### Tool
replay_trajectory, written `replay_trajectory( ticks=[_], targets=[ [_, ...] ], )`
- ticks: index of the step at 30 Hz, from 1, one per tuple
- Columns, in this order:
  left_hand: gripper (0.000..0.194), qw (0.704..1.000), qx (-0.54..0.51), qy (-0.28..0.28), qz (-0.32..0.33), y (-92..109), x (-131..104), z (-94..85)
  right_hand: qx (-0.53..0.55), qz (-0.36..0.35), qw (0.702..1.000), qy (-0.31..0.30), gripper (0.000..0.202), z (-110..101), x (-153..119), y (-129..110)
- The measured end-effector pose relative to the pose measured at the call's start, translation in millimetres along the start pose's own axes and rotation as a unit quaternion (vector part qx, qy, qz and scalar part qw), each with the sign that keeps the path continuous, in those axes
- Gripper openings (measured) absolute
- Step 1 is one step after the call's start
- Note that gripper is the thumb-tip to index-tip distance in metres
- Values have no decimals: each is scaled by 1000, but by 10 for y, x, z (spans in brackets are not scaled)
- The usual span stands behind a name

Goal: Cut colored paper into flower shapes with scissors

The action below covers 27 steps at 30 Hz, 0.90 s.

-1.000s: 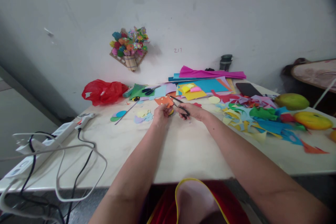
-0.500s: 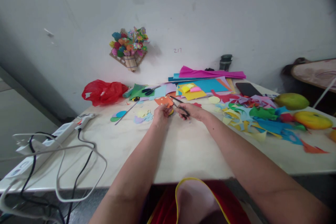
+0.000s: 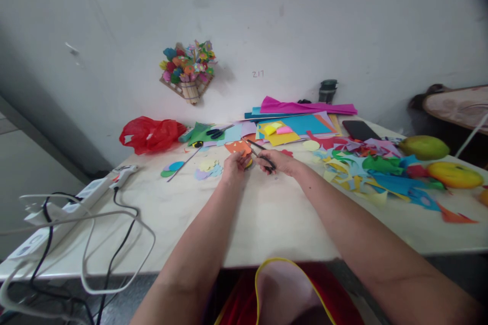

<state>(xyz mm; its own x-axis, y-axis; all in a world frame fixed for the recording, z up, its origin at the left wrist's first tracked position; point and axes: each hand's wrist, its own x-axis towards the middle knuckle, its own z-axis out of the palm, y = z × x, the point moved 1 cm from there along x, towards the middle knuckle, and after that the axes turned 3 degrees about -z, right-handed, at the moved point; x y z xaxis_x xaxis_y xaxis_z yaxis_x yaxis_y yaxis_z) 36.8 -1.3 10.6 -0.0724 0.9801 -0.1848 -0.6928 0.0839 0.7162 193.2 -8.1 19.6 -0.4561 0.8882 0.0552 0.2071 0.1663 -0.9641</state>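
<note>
Near the middle of the table, my left hand (image 3: 235, 166) pinches a piece of orange paper (image 3: 238, 148). My right hand (image 3: 277, 161) is closed around the dark handles of a pair of scissors (image 3: 256, 144), whose blades are apart and point up and left beside the orange paper. Left of my hands lie small pastel paper cut-outs (image 3: 208, 168), with blue and green paper circles (image 3: 176, 166) further left. Behind my hands are stacked coloured sheets (image 3: 308, 125).
A red plastic bag (image 3: 150, 134) and dark scissors (image 3: 218, 133) lie at the back left. Power strips (image 3: 82, 196) with cables run along the left. Paper scraps (image 3: 385, 165), a phone (image 3: 360, 130) and mangoes (image 3: 425, 147) are on the right. A dark bottle (image 3: 328, 91) stands behind.
</note>
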Motion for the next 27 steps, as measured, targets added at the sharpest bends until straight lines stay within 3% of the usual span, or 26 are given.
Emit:
replay_trajectory(
  ticks=[19,27],
  targets=[
    [15,1000,-3,4,-9,4,-36,31,-15,-8,1000,9,30,-5,4,22],
    [12,1000,-4,8,-11,10,-51,38,-7,-4,999,40,30,10,95,108]
  ],
)
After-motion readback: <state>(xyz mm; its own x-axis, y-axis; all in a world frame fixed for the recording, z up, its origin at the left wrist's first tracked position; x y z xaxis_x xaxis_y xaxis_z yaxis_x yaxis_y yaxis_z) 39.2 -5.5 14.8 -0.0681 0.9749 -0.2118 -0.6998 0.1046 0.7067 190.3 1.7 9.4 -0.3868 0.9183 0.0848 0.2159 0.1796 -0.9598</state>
